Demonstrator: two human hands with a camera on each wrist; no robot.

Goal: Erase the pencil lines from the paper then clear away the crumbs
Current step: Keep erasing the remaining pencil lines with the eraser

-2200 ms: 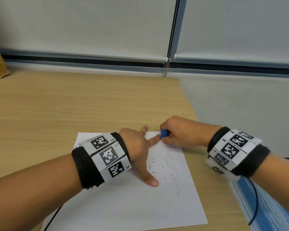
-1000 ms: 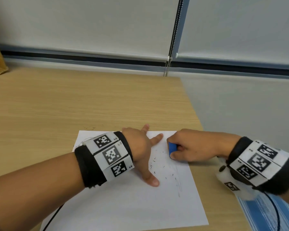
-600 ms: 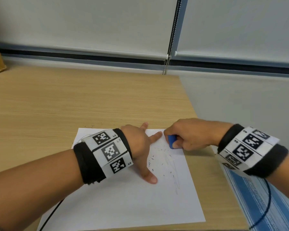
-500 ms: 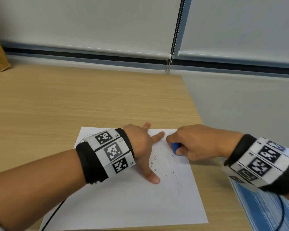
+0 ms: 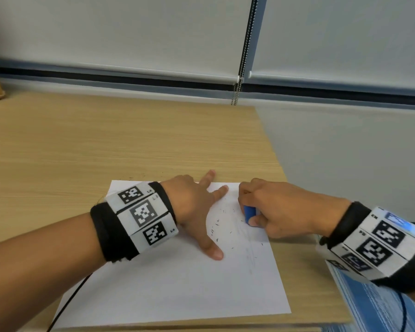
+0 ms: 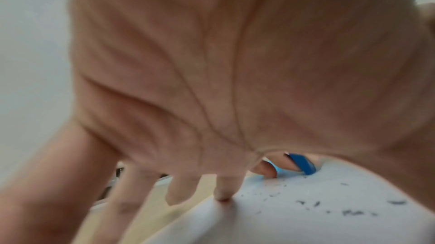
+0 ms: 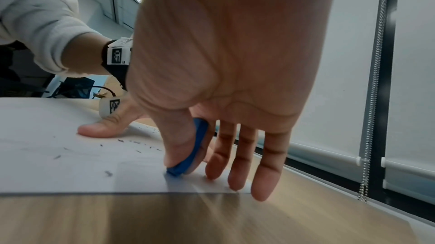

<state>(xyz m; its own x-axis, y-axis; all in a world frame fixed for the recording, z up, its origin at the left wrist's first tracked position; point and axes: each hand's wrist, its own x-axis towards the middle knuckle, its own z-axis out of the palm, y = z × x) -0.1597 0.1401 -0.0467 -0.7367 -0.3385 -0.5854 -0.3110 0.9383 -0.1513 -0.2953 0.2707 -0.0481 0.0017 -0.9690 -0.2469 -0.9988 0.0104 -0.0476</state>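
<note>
We saw the left hand (image 5: 192, 207) lying flat on the paper (image 5: 177, 288), fingers straight and spread, its grip wide apart and holding nothing, thumb and fingertips pressing the sheet down. The paper was a smooth white rectangle on the pale wood-grain bench (image 5: 106, 144), its long axis running away from us. Dark, thread-like crumbs (image 5: 217, 224) and faint pencil lines (image 5: 250, 250) lay scattered between the hands. The right hand (image 5: 280, 212) kept its grip clamped on the eraser (image 5: 249, 213), pinched between thumb and forefinger. The eraser was a small blue block, standing steeply with its lower end touching the paper near the sheet's far right part.
</note>
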